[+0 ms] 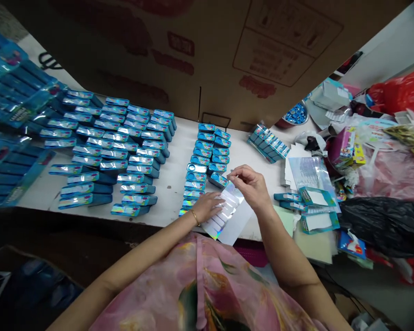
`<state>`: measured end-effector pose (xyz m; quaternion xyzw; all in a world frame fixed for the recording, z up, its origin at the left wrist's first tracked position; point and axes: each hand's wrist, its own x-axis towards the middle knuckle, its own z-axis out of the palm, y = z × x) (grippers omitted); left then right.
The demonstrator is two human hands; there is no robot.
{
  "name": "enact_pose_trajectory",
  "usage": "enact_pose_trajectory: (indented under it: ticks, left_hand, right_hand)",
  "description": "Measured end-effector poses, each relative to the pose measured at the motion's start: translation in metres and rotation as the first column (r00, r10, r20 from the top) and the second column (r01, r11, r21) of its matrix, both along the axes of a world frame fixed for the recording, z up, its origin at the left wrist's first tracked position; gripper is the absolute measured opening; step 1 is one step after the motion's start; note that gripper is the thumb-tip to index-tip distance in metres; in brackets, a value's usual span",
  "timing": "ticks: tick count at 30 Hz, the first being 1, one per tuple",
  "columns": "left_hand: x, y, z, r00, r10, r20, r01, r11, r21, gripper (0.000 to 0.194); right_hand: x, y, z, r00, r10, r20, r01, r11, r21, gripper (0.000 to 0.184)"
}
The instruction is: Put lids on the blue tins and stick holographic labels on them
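A sheet of shiny, rainbow-tinted strip labels (228,202) lies on the table in front of me, over a plain white sheet (239,225). My left hand (209,207) rests on the label sheet's left side, fingers stretched out flat. At the sheet's far end, my right hand (250,184) is closed in a pinch between thumb and forefinger; what it pinches is too small to make out. Just beyond stand two columns of small blue boxes (196,176) with shiny tops. The nearest boxes of the left column are beside my left hand.
Many more blue boxes (113,146) stand in rows on the left. A large cardboard box (214,87) walls off the back. To the right are a pack of blue boxes (268,143), a bowl of small blue pieces (296,115), opened cartons (315,197) and a black plastic bag (382,225).
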<state>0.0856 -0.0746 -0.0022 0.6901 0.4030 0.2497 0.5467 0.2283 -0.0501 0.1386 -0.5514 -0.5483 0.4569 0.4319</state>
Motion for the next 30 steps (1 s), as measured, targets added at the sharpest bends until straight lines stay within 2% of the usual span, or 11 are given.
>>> enact_pose_trajectory:
  ticks: [2,4,6,8,10,12,14,17,20,24,30]
  left_hand:
    - [0.0,0.003,0.005,0.979,0.176,0.106,-0.153,0.968,-0.197,0.032]
    - [-0.006,0.011,0.017,0.896,0.385,0.22,-0.25,0.848,-0.468,0.043]
    - [-0.017,0.021,0.033,0.805,0.515,0.295,-0.219,0.719,-0.66,0.052]
    - [-0.028,0.027,0.048,0.751,0.565,0.341,-0.159,0.656,-0.737,0.051]
    - [-0.035,0.029,0.057,0.718,0.606,0.343,-0.167,0.628,-0.761,0.042]
    - [-0.038,0.027,0.057,0.686,0.663,0.3,-0.251,0.602,-0.758,0.038]
    - [-0.042,0.026,0.05,0.657,0.713,0.243,-0.357,0.578,-0.734,0.039]
    - [-0.053,0.029,0.03,0.616,0.762,0.199,-0.507,0.577,-0.64,0.042]
    - [-0.073,0.04,0.006,0.619,0.771,0.154,-0.616,0.597,-0.514,0.044]
    - [-0.093,0.06,-0.022,0.689,0.723,0.047,-0.649,0.644,-0.405,0.043]
    - [-0.095,0.081,-0.049,0.752,0.658,0.027,-0.626,0.727,-0.281,0.036]
  right_hand:
    - [-0.005,0.002,-0.001,0.987,0.036,-0.158,-0.054,0.993,-0.107,0.012]
    - [-0.012,0.002,-0.012,0.946,0.027,-0.322,-0.1,0.972,-0.213,0.015]
    - [-0.019,0.001,-0.028,0.901,-0.029,-0.433,-0.109,0.951,-0.289,0.016]
    - [-0.024,-0.002,-0.043,0.869,-0.101,-0.484,-0.089,0.931,-0.354,0.016]
    - [-0.028,-0.005,-0.053,0.852,-0.161,-0.499,-0.06,0.916,-0.398,0.016]
    - [-0.032,-0.006,-0.059,0.846,-0.183,-0.5,-0.053,0.905,-0.421,0.017]
    - [-0.038,-0.006,-0.066,0.854,-0.194,-0.482,-0.044,0.898,-0.438,0.018]
    - [-0.053,-0.001,-0.084,0.881,-0.304,-0.362,0.102,0.87,-0.482,0.02]
    - [-0.072,0.007,-0.112,0.899,-0.403,-0.173,0.284,0.836,-0.47,0.018]
    - [-0.09,0.017,-0.14,0.921,-0.36,0.152,0.39,0.868,-0.307,0.015]
    - [-0.092,0.026,-0.147,0.824,-0.232,0.517,0.384,0.9,-0.209,0.017]
